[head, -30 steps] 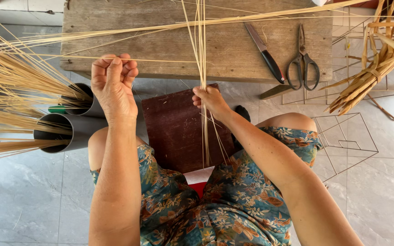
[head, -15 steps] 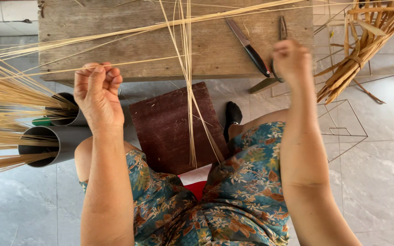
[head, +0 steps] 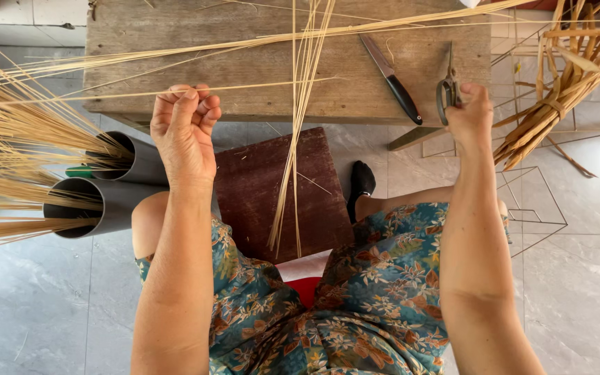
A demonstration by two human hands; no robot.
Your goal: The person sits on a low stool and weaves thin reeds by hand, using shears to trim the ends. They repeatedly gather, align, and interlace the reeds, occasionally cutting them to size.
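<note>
My left hand is raised in front of the wooden bench, fingers pinched on thin pale straw strands that run sideways across it. A bundle of upright straws hangs loose down over a dark red board on my lap. My right hand has reached to the bench's right end and closes on the handles of grey scissors. A black-handled knife lies just left of the scissors.
Two grey pipes at the left hold thick bunches of straw. A tied bundle of wider cane strips and thin wire frames are at the right. Grey floor tiles lie below.
My right hand let go of the upright straws, swung right to the bench end and took hold of the scissors. My left hand stayed on its strands.
</note>
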